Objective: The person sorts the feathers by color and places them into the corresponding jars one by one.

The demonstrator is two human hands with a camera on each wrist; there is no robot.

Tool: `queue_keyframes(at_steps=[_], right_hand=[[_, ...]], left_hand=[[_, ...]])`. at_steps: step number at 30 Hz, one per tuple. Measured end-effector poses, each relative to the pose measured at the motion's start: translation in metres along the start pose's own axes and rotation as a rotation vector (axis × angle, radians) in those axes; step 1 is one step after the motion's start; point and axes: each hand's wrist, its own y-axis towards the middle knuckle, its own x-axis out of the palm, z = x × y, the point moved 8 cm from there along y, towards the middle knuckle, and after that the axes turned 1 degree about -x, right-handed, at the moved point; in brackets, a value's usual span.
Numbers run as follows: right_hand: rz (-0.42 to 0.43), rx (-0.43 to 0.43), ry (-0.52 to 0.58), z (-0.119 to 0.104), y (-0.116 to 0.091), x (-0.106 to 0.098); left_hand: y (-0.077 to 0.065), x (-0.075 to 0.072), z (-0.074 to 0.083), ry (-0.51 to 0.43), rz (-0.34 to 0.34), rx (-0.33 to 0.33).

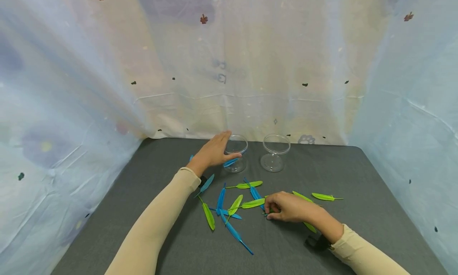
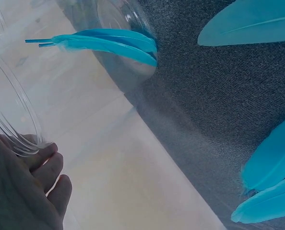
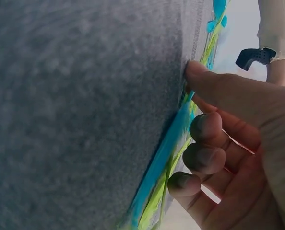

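Observation:
My left hand (image 1: 214, 150) holds the left clear coupe glass (image 1: 236, 168) by its bowl, thumb in front, fingertips at the rim in the left wrist view. Two blue feathers (image 2: 109, 45) lie side by side and overlap that glass, partly behind my thumb in the head view. Low over the table, my right hand (image 1: 291, 206) has thumb and index finger together at the quill of a blue feather (image 3: 161, 153); its other fingers are loosely curled. Green feathers (image 1: 253, 203) and more blue feathers (image 1: 232, 229) lie scattered between the hands, some crossing each other.
A second coupe glass (image 1: 272, 163) stands upright to the right of the first. One green feather (image 1: 323, 196) lies farther right, beyond my right wrist. The grey tabletop (image 1: 358, 227) ends at a patterned curtain (image 1: 250, 88) behind, with curtains at both sides too.

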Motion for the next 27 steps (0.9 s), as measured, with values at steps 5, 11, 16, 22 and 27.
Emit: queue_keyframes(at_steps=[5, 11, 16, 22, 27], right_hand=[[-0.009, 0.008, 0.005, -0.002, 0.001, 0.0], [-0.02, 0.004, 0.024, -0.006, 0.001, 0.0], [-0.011, -0.031, 0.023, -0.01, 0.001, -0.002], [0.033, -0.074, 0.029, -0.017, 0.001, -0.009], [0.117, -0.124, 0.042, -0.025, -0.001, -0.023]], left_hand=[[0.0, 0.001, -0.001, 0.0, -0.002, -0.005], [0.0, 0.0, -0.001, -0.007, -0.001, -0.007], [-0.001, -0.001, 0.0, -0.012, -0.001, -0.004], [-0.001, -0.002, 0.001, -0.006, 0.004, -0.001], [-0.001, -0.001, 0.001, -0.004, 0.008, -0.005]])
